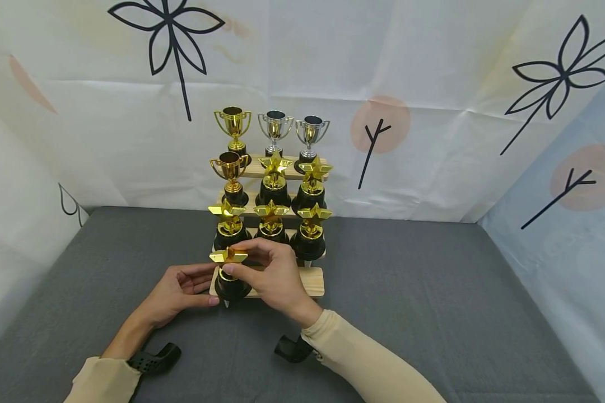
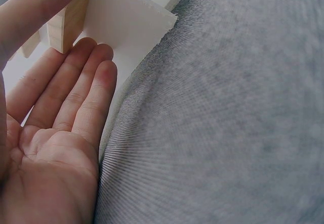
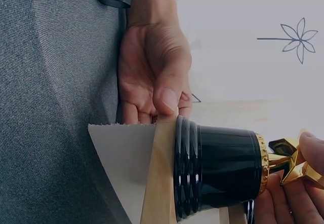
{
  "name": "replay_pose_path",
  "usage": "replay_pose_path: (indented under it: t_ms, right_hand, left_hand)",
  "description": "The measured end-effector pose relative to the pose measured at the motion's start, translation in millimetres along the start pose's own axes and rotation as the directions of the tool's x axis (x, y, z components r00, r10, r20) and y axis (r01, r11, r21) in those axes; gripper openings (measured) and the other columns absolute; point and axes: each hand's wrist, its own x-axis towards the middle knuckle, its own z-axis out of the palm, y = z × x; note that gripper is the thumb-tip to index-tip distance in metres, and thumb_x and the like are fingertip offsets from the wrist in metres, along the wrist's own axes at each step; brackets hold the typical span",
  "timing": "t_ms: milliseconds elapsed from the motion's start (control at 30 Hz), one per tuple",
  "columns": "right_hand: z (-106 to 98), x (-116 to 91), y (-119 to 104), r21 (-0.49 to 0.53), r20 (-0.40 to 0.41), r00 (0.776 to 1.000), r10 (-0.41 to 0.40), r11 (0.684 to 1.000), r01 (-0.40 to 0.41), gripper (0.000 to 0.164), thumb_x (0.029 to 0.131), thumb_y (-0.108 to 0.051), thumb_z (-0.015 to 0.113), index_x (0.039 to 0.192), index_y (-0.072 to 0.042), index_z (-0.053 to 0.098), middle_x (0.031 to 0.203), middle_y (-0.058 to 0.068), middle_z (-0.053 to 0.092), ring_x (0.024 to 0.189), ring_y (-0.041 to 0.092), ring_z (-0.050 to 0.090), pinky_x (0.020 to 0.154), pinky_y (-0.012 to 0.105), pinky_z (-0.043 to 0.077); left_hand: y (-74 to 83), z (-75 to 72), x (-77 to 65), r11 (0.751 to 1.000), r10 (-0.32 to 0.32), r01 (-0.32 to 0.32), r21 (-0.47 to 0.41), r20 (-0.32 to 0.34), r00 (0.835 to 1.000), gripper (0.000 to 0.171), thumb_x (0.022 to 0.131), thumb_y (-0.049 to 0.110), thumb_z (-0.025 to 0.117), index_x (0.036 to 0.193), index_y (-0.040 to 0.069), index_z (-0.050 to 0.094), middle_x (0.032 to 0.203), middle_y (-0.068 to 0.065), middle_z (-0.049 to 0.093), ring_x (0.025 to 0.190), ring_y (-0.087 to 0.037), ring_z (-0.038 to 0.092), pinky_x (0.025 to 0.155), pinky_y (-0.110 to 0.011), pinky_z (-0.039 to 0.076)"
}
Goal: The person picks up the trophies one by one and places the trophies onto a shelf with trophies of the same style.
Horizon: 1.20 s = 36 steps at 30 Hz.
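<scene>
My right hand (image 1: 278, 274) pinches the gold star of a star trophy (image 1: 230, 285) between thumb and fingers. This trophy has a black ribbed base, which sits upright at the left end of the lowest wooden step (image 1: 310, 281). My left hand (image 1: 173, 294) is beside the left end of that step, palm facing inward. In the left wrist view, its straight fingers (image 2: 93, 92) lie along the white side panel (image 2: 126, 19), fingertips right at the wooden board. The right wrist view shows the left thumb (image 3: 168, 95) at the board's edge, close to the trophy's base.
Higher steps hold more star trophies (image 1: 310, 235), a bronze-coloured cup (image 1: 230, 168), a gold cup (image 1: 233, 123) and two silver cups (image 1: 275, 126). Behind stands a white patterned cloth backdrop (image 1: 302, 50). Grey cloth (image 1: 408, 291) covers the table. Black wrist devices (image 1: 153, 358) sit on both arms.
</scene>
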Motion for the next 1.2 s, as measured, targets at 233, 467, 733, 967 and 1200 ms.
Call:
replay_pose_path:
  t_ms: [233,467,733,967,1200]
  right_hand:
    - [2.5,-0.1,1.6,0.010,-0.003,1.000,0.008,1.000,-0.008,0.031,0.088,0.000,0.078,0.117,0.003,0.071,0.113,0.017,0.072,0.104,0.016,0.071,0.092,0.037,0.061]
    - [5.6,-0.2,2.2,0.026,-0.012,1.000,-0.010,1.000,0.010,0.030,0.088,0.001,0.078,0.117,0.004,0.071,0.112,0.018,0.071,0.103,0.017,0.071,0.090,0.035,0.062]
    - [7.3,0.1,2.6,0.007,-0.010,1.000,-0.012,1.000,0.012,0.030,0.088,0.000,0.078,0.117,0.003,0.071,0.113,0.018,0.071,0.103,0.016,0.071,0.088,0.035,0.063]
    - [7.5,0.0,1.6,0.007,-0.007,1.000,-0.012,1.000,0.012,0.030,0.089,-0.001,0.078,0.117,0.003,0.071,0.113,0.018,0.071,0.104,0.016,0.071,0.088,0.036,0.063]
    - [7.2,0.0,1.6,0.000,-0.003,1.000,0.000,1.000,0.000,0.032,0.088,-0.001,0.078,0.119,0.003,0.070,0.114,0.017,0.071,0.106,0.015,0.070,0.092,0.041,0.062]
  left_hand:
    - [-0.4,-0.2,0.5,1.000,-0.001,0.001,-0.005,0.001,1.000,0.064,0.082,-0.018,0.073,0.141,-0.015,0.048,0.136,-0.001,0.064,0.124,-0.015,0.061,0.103,-0.030,0.053]
    - [-1.5,-0.5,0.4,1.000,0.004,-0.004,-0.017,0.008,1.000,0.065,0.082,-0.018,0.073,0.142,-0.015,0.048,0.135,-0.001,0.064,0.124,-0.015,0.061,0.103,-0.030,0.053]
    - [-3.0,-1.1,-0.1,1.000,0.005,-0.005,-0.027,0.013,1.000,0.065,0.082,-0.018,0.072,0.142,-0.016,0.047,0.136,0.000,0.063,0.125,-0.014,0.061,0.103,-0.030,0.053]
    - [-1.9,-0.9,0.0,1.000,-0.002,0.002,-0.019,0.012,1.000,0.065,0.082,-0.018,0.073,0.142,-0.016,0.048,0.136,0.000,0.064,0.124,-0.014,0.061,0.103,-0.029,0.053]
    - [-1.8,-0.7,-0.3,1.000,-0.005,0.005,-0.018,0.008,1.000,0.065,0.082,-0.018,0.073,0.142,-0.017,0.047,0.136,0.001,0.063,0.124,-0.014,0.061,0.102,-0.029,0.053]
